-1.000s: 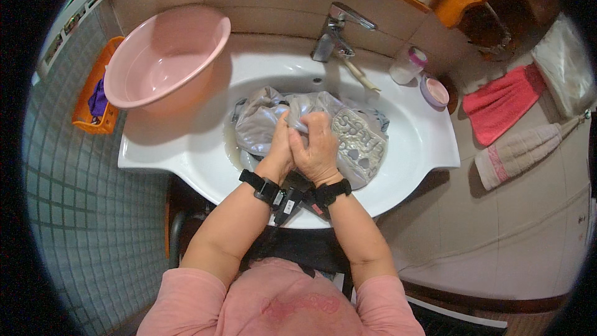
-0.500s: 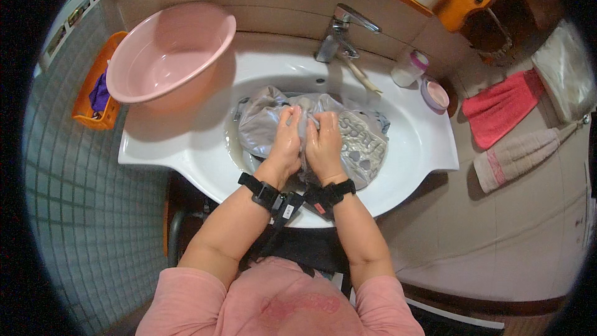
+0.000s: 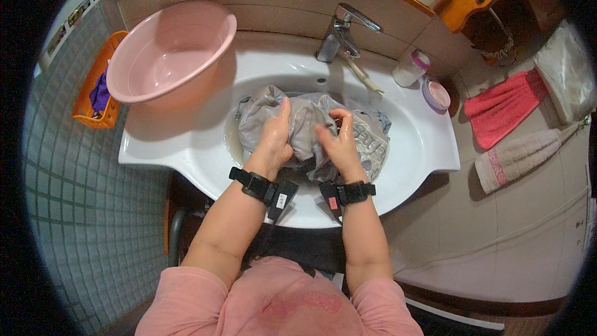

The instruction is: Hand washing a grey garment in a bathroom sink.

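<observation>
Wet, shiny grey cloth (image 3: 303, 126) lies bunched in the white sink (image 3: 407, 149), in a little water. Raised lettering marks its right part; whether it is a garment cannot be made out. My left hand (image 3: 273, 137) grips the bunched cloth at its left side, fingers pointing away from me and partly hidden in the folds. On the right of the same bunch, my right hand (image 3: 342, 144) is open, thumb and fingers spread apart and curved, close against the cloth. Both hands look wet, and each wrist wears a black strap.
A pink basin (image 3: 174, 56) rests on the sink's left ledge, beside an orange basket (image 3: 112, 109) holding something purple. Behind the sink stands a chrome faucet (image 3: 339, 34). A lidded jar (image 3: 410, 68) and small round dish (image 3: 436, 95) sit at right, near hanging red and beige towels (image 3: 507, 109).
My hands have moved apart from close together, the right one shifting right and spreading its fingers. The cloth between them now bulges up in a looser bunch.
</observation>
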A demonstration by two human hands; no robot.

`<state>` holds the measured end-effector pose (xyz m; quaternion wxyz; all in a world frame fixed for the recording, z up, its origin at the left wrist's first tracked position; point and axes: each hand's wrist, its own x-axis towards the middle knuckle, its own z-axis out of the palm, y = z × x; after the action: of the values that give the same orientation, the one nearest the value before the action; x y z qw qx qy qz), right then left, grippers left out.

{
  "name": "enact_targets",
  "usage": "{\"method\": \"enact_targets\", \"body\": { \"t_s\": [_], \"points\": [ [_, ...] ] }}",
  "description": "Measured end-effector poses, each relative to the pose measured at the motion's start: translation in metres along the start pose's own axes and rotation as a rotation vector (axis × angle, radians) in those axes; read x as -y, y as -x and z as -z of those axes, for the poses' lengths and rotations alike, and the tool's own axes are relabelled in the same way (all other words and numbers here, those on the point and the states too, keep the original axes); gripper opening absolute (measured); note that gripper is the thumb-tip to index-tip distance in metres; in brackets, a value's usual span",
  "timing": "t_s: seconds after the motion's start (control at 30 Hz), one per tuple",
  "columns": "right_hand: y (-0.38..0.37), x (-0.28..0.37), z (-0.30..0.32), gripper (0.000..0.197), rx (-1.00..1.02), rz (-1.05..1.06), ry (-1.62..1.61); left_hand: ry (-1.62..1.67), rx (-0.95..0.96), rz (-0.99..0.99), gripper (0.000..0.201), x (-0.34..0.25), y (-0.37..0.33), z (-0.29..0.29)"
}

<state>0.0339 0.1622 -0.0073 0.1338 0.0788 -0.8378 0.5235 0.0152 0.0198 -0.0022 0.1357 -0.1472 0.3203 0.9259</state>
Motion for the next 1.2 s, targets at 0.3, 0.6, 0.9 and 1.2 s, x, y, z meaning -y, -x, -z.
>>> {"method": "enact_targets", "body": {
  "t_s": [0.3,0.6,0.9,1.2],
  "points": [
    [0.005,-0.001,0.009,0.055,0.096,-0.062,0.305,-0.203,0.144,-0.361,0.042,-0.002,-0.002,0.002],
    [-0.003,-0.001,0.005,0.032,-0.240,-0.112,-0.390,-1.076,0.125,-0.836,0.032,0.000,-0.009,0.013],
    [0.011,0.046,-0.035,0.022,-0.159,0.346,0.152,-0.327,0.013,-0.051,0.050,-0.001,0.002,0.006],
    [-0.009,0.015,-0.029,0.020,-0.202,0.210,0.346,-0.332,0.079,-0.119,0.055,0.021,-0.001,0.000]
  ]
}}
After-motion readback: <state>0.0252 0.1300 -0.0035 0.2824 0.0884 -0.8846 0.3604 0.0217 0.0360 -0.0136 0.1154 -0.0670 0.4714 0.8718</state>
